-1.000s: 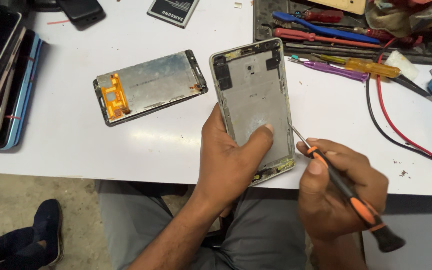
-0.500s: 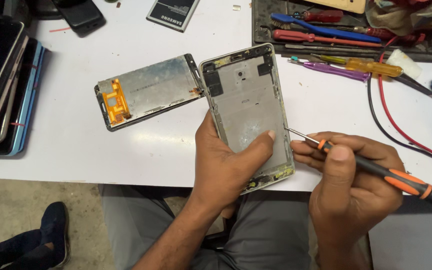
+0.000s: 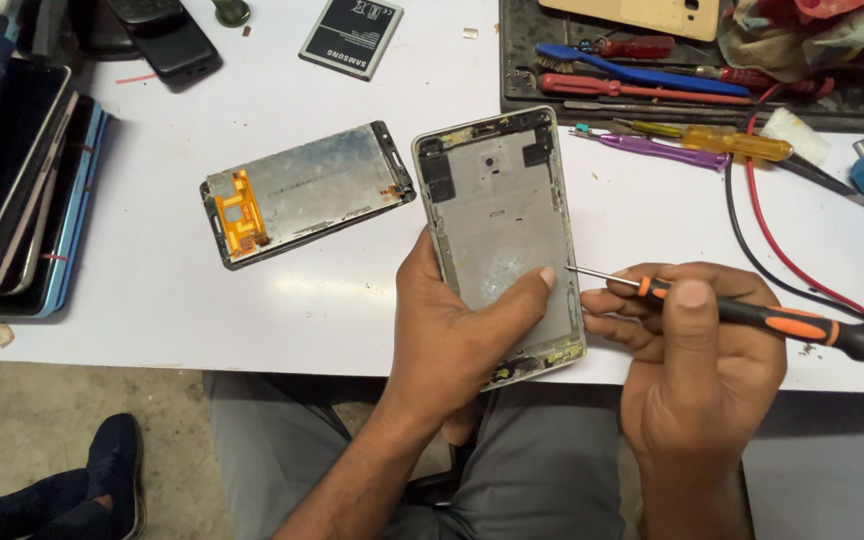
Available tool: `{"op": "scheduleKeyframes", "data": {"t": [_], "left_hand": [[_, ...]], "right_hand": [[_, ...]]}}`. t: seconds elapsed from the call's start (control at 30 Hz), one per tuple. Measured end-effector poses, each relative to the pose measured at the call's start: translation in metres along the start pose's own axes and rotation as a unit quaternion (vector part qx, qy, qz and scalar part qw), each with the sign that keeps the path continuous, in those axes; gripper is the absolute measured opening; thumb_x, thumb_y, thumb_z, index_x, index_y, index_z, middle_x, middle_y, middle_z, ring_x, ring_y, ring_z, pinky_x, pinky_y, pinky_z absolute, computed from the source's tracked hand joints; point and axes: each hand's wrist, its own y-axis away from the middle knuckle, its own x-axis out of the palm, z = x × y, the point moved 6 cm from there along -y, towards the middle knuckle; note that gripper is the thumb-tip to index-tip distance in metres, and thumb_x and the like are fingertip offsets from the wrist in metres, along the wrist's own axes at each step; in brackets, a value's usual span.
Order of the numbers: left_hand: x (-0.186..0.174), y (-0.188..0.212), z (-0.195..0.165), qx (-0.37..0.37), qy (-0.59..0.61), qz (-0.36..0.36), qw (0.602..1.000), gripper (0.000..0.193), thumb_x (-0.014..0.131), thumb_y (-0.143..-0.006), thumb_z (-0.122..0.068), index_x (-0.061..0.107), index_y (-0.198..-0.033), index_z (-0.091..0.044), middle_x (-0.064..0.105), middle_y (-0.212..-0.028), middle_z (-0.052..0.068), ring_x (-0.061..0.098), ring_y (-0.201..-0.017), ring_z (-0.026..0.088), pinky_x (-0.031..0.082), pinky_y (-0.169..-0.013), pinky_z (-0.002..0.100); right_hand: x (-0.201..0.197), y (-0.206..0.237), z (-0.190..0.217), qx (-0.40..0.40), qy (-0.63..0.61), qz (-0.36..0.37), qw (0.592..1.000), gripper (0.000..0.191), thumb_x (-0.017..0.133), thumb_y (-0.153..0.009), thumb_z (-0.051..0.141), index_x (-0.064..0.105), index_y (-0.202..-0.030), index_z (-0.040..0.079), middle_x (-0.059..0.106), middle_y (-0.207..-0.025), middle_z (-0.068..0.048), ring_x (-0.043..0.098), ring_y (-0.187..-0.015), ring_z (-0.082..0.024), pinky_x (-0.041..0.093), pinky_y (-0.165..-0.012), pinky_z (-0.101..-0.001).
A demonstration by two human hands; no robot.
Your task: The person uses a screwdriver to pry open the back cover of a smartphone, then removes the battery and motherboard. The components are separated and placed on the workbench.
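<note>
Left hand (image 3: 457,335) curled around phone frame (image 3: 502,230), thumb across frame's inner face, fingers wrapped behind; frame tilted above white table (image 3: 252,300) edge. Right hand (image 3: 697,370) closed on orange-black screwdriver (image 3: 752,318), shaft tip touching frame's right edge just beside left thumb tip. Display panel (image 3: 302,195) with orange flex lies flat, well left of left fingers. Battery (image 3: 350,35) beyond it.

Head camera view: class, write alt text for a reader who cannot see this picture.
A person's left hand holds a stripped phone frame over a white table while the right hand presses an orange-and-black screwdriver tip against the frame's right edge. A removed screen panel with an orange flex cable lies to the left; a battery and a tool tray sit behind.
</note>
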Motion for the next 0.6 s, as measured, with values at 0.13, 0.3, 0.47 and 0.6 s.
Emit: {"op": "scheduleKeyframes", "data": {"t": [0.13, 0.3, 0.47, 0.6], "left_hand": [[-0.001, 0.0, 0.001, 0.0, -0.009, -0.001, 1.0, 0.038, 0.071, -0.088, -0.007, 0.059, -0.122, 0.006, 0.073, -0.107, 0.014, 0.073, -0.093, 0.016, 0.063, -0.082, 0.031], [0.0, 0.0, 0.003, 0.015, 0.008, 0.003, 1.0, 0.034, 0.068, -0.094, -0.009, 0.059, -0.123, 0.006, 0.073, -0.108, 0.013, 0.072, -0.095, 0.015, 0.061, -0.084, 0.03], [-0.002, 0.001, 0.007, 0.04, 0.007, -0.016, 0.999, 0.032, 0.064, -0.1, -0.016, 0.059, -0.125, 0.005, 0.073, -0.11, 0.011, 0.071, -0.098, 0.013, 0.06, -0.086, 0.028], [-0.002, 0.003, 0.007, 0.061, -0.02, -0.022, 0.998, 0.042, 0.05, -0.11, -0.036, 0.062, -0.122, 0.002, 0.071, -0.104, 0.007, 0.065, -0.094, 0.009, 0.056, -0.082, 0.025]], "right_hand": [[-0.001, -0.001, -0.002, 0.025, -0.029, 0.003, 0.999, 0.023, 0.049, -0.119, 0.014, 0.05, -0.123, -0.009, 0.067, -0.102, -0.025, 0.075, -0.089, -0.03, 0.067, -0.083, -0.0407], [0.003, 0.004, 0.006, -0.033, 0.049, -0.013, 0.998, 0.026, 0.05, -0.117, 0.015, 0.048, -0.123, -0.01, 0.067, -0.102, -0.025, 0.076, -0.087, -0.029, 0.068, -0.078, -0.0376], [0.02, 0.022, 0.016, -0.18, 0.196, -0.002, 0.964, 0.022, 0.054, -0.118, 0.01, 0.042, -0.124, -0.007, 0.067, -0.111, -0.024, 0.076, -0.093, -0.026, 0.069, -0.084, -0.0328], [0.03, 0.027, 0.017, -0.232, 0.263, 0.012, 0.936, 0.017, 0.055, -0.114, 0.003, 0.045, -0.125, -0.006, 0.065, -0.113, -0.025, 0.075, -0.098, -0.026, 0.068, -0.088, -0.0326]]}}
